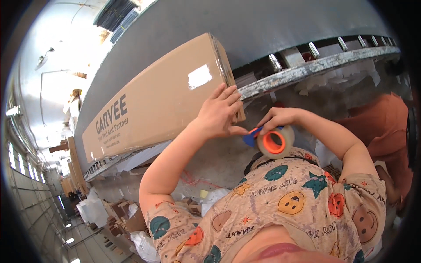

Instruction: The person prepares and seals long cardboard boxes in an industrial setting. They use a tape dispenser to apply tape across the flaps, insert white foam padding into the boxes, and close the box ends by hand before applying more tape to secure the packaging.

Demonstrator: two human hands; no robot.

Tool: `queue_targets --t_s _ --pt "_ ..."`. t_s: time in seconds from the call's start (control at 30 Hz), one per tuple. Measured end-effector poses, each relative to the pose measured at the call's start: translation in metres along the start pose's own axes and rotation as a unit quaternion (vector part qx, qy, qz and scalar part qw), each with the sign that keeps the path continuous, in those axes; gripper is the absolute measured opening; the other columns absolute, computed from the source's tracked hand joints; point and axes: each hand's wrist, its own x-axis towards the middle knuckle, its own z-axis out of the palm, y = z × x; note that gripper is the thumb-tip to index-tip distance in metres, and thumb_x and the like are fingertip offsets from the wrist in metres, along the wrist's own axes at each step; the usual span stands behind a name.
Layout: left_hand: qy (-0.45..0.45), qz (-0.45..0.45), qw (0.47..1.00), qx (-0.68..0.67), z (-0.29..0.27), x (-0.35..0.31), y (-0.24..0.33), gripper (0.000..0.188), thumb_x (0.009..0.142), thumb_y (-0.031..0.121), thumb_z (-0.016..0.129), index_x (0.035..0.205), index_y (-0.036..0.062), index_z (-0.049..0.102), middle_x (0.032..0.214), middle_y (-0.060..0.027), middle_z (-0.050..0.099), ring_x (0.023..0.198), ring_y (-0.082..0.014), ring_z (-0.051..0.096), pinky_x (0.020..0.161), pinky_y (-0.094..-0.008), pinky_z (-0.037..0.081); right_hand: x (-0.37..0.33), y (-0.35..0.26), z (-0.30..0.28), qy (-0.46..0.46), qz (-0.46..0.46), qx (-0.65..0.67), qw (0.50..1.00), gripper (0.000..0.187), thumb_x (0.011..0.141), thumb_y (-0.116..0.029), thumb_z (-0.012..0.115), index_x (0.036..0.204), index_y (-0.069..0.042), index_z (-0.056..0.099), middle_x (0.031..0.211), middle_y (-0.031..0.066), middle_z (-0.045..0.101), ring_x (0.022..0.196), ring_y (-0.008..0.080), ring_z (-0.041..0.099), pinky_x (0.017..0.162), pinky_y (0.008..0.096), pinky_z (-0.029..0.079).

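**Thumb and tape dispenser crowd one carton end**

The long brown carton point(166, 92) lies slantwise at the metal rail point(320, 66), its right-hand end under the left hand point(221, 111). That hand's fingers are spread over the end edge, gripping nothing, the thumb stretched toward the tape dispenser point(266, 142). The right hand point(280, 117) has its fingers closed on the dispenser, held before the shirt point(276, 173), just off the carton's end.

The likeliest mishap, I judge, is a nicked thumb: the dispenser's blue front sits right beside it, and whether they touch I cannot tell. With only an open hand bracing it, the carton could also slide if rollers point(275, 62) run beneath.
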Motion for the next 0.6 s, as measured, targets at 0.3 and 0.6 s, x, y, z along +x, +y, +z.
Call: queue_targets --t_s 0.3,0.6 --pt "0.061 -0.318 0.942 0.088 -0.025 0.127 -0.173 0.047 0.092 0.044 0.046 0.114 0.0048 0.06 0.121 -0.0142 0.06 0.125 -0.0301 0.046 0.106 -0.043 0.03 0.043 -0.091 -0.181 -0.156 0.049 -0.123 0.979 0.033 0.075 -0.025 0.073 0.098 0.0 0.073 0.097 0.0078 0.07 0.088 0.0146 0.064 0.081 0.0284 0.052" --pt "0.368 -0.363 0.856 0.006 0.004 0.096 -0.142 0.035 0.076 0.034 0.074 0.085 0.004 0.058 0.088 -0.0132 0.059 0.088 -0.0303 0.056 0.084 -0.0414 0.045 0.201 -0.178 -0.363 -0.016 -0.069 0.211 0.975 0.039 0.081 -0.035 0.068 0.106 -0.005 0.063 0.097 0.0058 0.067 0.085 0.013 0.065 0.08 0.0293 0.054"
